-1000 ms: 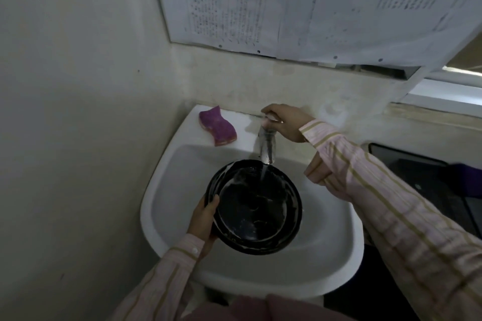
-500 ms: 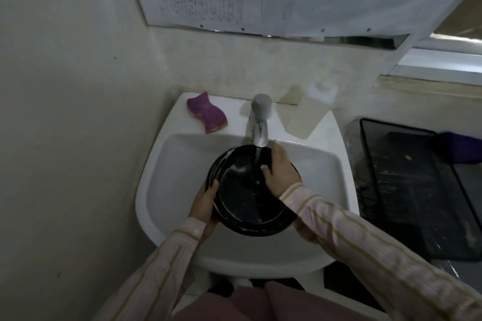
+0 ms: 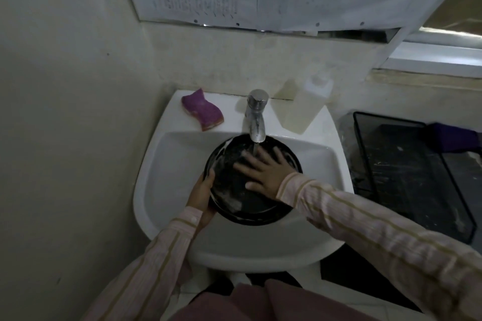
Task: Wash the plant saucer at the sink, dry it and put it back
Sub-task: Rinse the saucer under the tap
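1. Washing step in hand: black plant saucer held inside the white sink, tilted toward the body, far rim up under the tap.
2. Thin stream of water falling from the spout onto the saucer's upper inside, just beside the fingertips.
3. Left hand: grip closed around the saucer's left rim, thumb hooked over the lip, fingers hidden underneath.
4. Right hand: fingers spread flat, palm down, pressed on the wet inner face; pinching nothing.
5. White suds or streaks visible along the inner left wall and lower left of the dish, so rinsing looks unfinished.
6. Purple sponge lying unused on the sink's back-left ledge; pale translucent bottle standing at the back-right ledge, near the wall.
7. Dark mesh tray sitting to the right of the sink, well apart from the saucer.
8. Likely next: rubbing around the remaining inner wall, turning the dish under the stream with the left grip kept firm, since a wet, soapy rim could slip.
9. Drying and returning not yet begun; no cloth in view.
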